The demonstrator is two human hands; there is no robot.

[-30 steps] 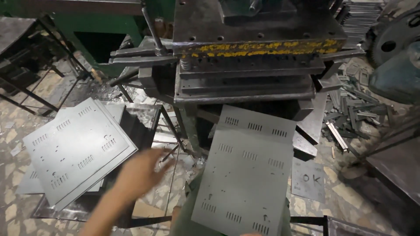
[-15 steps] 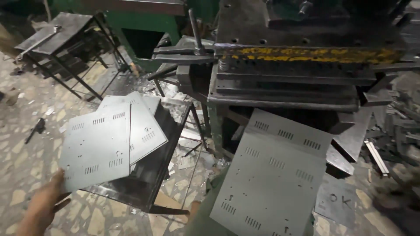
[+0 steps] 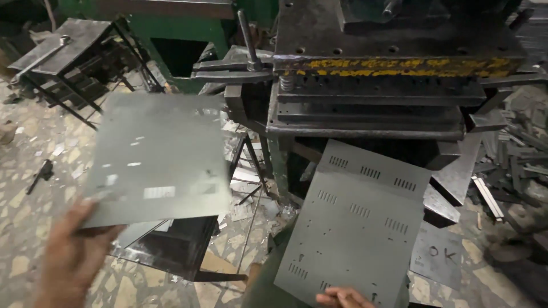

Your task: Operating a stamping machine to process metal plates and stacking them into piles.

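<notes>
Gritty tiled floor, press (image 3: 394, 74) ahead. My left hand (image 3: 71, 259) grips a sheet (image 3: 160, 159) by its near edge, lifted over the stack. Right hand (image 3: 342, 298) pinches the punched sheet (image 3: 357, 228), propped against the press.

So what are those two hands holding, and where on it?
The left hand holds a blurred metal sheet by its near lower-left corner. The right hand holds a slotted sheet by its near bottom edge.

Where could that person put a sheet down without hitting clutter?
Bare tiled floor lies left of the sheet in the left hand, below the dark side stand. Scrap strips crowd the right; offcuts litter the floor under the press.
</notes>
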